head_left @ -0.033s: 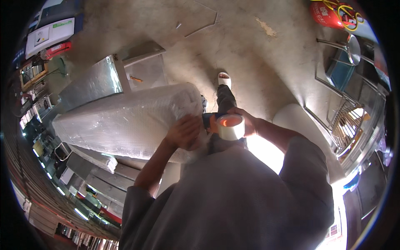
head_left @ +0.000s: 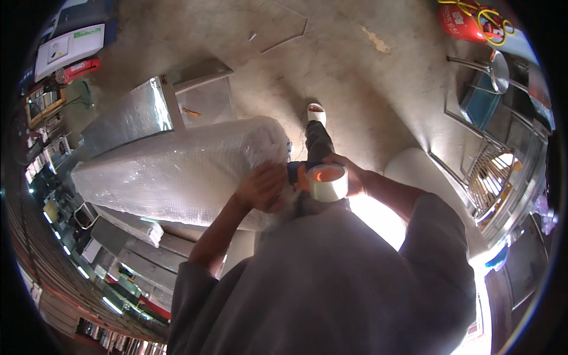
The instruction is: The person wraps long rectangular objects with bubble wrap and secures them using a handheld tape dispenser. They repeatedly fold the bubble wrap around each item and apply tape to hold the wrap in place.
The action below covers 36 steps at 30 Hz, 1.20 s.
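A long bundle in clear bubble wrap [head_left: 171, 171] stretches to the left in front of me, its rounded end near my body. My left hand [head_left: 263, 188] is at that end, its fingers bent and close together on the wrap; the fingertips are partly hidden. Just right of it, my right hand [head_left: 353, 176] grips a tape dispenser [head_left: 299, 173] with blue and orange parts. A wide roll of pale tape [head_left: 329, 188] with an orange-lit core sits on the dispenser. The roll hides part of my right fingers. Dispenser and bundle end are close together; whether they touch, I cannot tell.
Beyond the bundle lie a shiny metal panel [head_left: 133, 109] and an open grey tray-like piece [head_left: 204, 103]. Long boxes [head_left: 154, 257] lie at left. On the right are a pale roll [head_left: 414, 171], a metal rack [head_left: 494, 177], a stool [head_left: 500, 71] and a red tank [head_left: 461, 22].
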Available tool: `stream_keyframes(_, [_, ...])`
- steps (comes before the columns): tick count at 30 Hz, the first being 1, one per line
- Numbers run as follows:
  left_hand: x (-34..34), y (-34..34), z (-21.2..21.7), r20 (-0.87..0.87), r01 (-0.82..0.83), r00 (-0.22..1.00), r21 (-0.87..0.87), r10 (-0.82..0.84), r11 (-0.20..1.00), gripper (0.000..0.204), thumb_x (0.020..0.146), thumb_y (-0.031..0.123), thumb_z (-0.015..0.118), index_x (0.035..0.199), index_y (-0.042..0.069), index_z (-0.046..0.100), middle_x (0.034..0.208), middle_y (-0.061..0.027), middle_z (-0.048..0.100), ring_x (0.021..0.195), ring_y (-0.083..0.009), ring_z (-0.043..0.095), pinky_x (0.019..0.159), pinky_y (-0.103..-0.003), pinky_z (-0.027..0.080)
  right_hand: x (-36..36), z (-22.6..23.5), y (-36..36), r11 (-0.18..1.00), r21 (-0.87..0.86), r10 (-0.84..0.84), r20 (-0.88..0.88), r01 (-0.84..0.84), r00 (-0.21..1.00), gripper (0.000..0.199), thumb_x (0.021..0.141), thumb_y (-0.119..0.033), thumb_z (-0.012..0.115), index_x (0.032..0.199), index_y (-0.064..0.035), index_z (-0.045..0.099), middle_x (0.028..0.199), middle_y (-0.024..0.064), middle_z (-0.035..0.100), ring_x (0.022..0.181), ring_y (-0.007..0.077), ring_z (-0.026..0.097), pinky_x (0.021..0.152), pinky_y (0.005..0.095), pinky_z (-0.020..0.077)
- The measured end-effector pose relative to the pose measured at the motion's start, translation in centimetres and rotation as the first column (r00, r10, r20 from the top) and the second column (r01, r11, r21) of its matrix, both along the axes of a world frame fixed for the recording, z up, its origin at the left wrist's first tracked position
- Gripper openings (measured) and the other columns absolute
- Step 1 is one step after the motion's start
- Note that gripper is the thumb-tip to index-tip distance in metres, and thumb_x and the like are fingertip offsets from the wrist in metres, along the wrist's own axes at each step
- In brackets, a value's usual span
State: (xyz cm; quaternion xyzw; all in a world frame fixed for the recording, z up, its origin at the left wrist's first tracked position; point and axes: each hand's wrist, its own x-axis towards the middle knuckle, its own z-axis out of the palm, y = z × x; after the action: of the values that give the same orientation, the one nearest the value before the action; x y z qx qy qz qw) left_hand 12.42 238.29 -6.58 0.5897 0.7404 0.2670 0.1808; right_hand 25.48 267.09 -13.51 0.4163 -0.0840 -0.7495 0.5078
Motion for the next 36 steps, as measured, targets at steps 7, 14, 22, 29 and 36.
stream_keyframes(7, [-1.8,-0.3,0.6,0.073,-0.166,0.985,0.208,0.154,0.964,0.039,0.082,0.028,0.059,0.108,0.001,0.07,0.121,-0.018,0.069,0.12,-0.0347,0.065,0.111,-0.052,0.043,-3.1,9.8,-2.3,0.95,0.309,0.032,0.006,-0.033,0.999,0.06,0.095,-0.049,0.053,0.131,-0.0024,0.06,0.124,0.0171,0.068,0.109,0.0302,0.069,0.094,0.0463,0.0568])
stream_keyframes(14, [-3.3,-4.8,2.9,0.439,-0.624,0.774,0.407,0.456,0.667,0.03,0.083,0.014,0.056,0.106,0.001,0.07,0.116,-0.017,0.07,0.108,-0.0372,0.066,0.1,-0.051,0.047,-5.6,19.1,-8.6,0.806,0.591,-0.025,0.101,-0.04,0.995,0.06,0.094,-0.049,0.053,0.132,-0.0025,0.059,0.122,0.0171,0.067,0.105,0.0301,0.068,0.093,0.0446,0.0565])
stream_keyframes(22, [7.8,-12.4,4.3,0.549,-0.372,0.803,0.156,0.233,0.915,0.023,0.078,0.006,0.07,0.101,0.003,0.065,0.104,-0.0197,0.068,0.1,-0.0349,0.066,0.092,-0.047,0.051,-8.5,24.0,-18.9,0.577,0.809,-0.127,0.224,-0.111,0.966,0.064,0.091,-0.055,0.052,0.133,-0.0074,0.061,0.123,0.0148,0.063,0.108,0.0294,0.065,0.088,0.0415,0.0575])
stream_keyframes(29, [13.9,-5.7,-0.3,0.771,-0.272,0.633,0.14,0.068,0.952,0.036,0.09,0.022,0.065,0.12,0.0,0.065,0.126,-0.0205,0.065,0.123,-0.0338,0.061,0.106,-0.046,0.046,-9.5,22.9,-26.4,0.339,0.933,-0.131,0.169,-0.116,0.977,0.056,0.09,-0.05,0.053,0.128,-0.0097,0.065,0.127,0.015,0.064,0.116,0.0289,0.062,0.1,0.0409,0.052])
stream_keyframes(36, [16.6,-1.4,-1.3,0.946,-0.672,-0.218,0.032,-0.24,0.74,0.056,0.097,0.029,0.059,0.145,0.002,0.045,0.146,-0.0199,0.051,0.139,-0.0314,0.048,0.118,-0.044,0.036,-10.0,21.6,-29.2,0.277,0.961,-0.246,0.05,0.021,0.968,0.038,0.096,-0.042,0.052,0.12,-0.0169,0.066,0.121,0.0118,0.067,0.112,0.0339,0.064,0.1,0.0539,0.0514])
